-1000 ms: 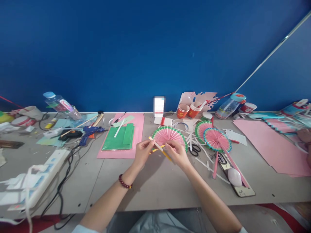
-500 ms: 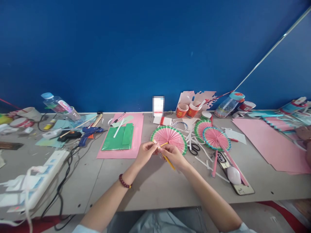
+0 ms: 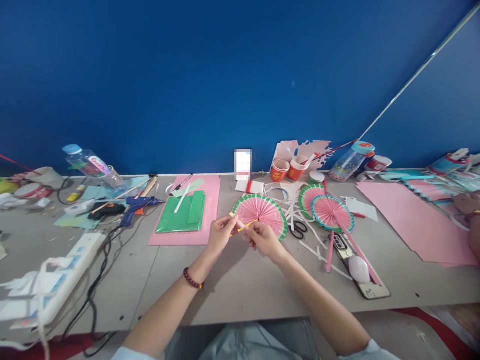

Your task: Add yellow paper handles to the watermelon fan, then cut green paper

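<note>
My left hand [image 3: 221,232] pinches a yellow strip [image 3: 243,229] and the upper end of a narrow white strip [image 3: 239,222]. The fingers of my right hand [image 3: 265,239] close on the white strip's lower end, so it spans the small gap between both hands. Just behind my fingertips lies a pleated paper fan [image 3: 262,207], pink with a green and white rim. To its right rest black-handled scissors [image 3: 299,230] among loose white strips [image 3: 313,250]. My fingers hide part of the yellow strip.
Two finished-looking round fans [image 3: 333,214] overlap a phone [image 3: 369,290] on the right. Red paper cups [image 3: 280,171] stand at the back. Leftward are a green packet [image 3: 178,217] on pink paper, a blue glue gun [image 3: 137,207] and a power strip [image 3: 77,270]. Another person's hand [image 3: 467,202] shows far right.
My left hand has shifted slightly left, widening the gap so more of the white strip shows. The yellow tail that stuck out below my right hand is no longer visible there.
</note>
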Available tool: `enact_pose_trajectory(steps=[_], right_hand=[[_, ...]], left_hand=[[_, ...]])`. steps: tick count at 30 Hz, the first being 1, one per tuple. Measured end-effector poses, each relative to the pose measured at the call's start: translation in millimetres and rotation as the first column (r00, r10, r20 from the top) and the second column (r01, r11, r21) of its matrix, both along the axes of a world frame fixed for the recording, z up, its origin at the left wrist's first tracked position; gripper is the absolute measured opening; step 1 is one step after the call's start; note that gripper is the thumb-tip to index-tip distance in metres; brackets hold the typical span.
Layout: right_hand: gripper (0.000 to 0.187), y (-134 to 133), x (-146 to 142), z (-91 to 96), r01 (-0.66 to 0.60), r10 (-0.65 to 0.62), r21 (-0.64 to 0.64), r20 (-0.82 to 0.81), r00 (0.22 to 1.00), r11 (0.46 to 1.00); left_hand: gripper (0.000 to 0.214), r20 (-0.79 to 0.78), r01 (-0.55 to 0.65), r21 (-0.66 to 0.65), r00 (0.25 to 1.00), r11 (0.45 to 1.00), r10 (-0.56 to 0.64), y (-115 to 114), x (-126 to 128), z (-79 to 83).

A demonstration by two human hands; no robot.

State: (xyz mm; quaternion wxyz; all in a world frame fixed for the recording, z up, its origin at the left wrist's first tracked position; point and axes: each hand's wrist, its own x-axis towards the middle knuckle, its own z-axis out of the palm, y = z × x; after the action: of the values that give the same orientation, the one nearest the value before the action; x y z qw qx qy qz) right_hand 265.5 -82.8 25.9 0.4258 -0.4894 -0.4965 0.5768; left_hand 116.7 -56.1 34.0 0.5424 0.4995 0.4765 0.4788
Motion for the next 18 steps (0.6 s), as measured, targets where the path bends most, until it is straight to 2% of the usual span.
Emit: enact_pose_trajectory(steps=[5, 10, 18], right_hand=[[0.036, -2, -2, -7.1, 0.062, -0.063, 0.043, 0.024, 0.998, 0.997], [0.040, 0, 1, -5.5, 0.061, -0.062, 0.048, 0.026, 0.998, 0.997], [0.040, 0, 0, -0.6, -0.013, 0.012, 0.010, 0.048, 0.999, 1.000]], left_hand=[[0.044, 0.037, 0.057, -0.004, 0.998, 0.998, -0.057, 2, 0, -2.4], [0.029, 0.019, 0.175, -0.001, 0.984, 0.985, -0.175, 1, 3, -9.5], [0.030, 0.071, 0.091, -0.057, 0.994, 0.994, -0.087, 0, 2, -4.3]])
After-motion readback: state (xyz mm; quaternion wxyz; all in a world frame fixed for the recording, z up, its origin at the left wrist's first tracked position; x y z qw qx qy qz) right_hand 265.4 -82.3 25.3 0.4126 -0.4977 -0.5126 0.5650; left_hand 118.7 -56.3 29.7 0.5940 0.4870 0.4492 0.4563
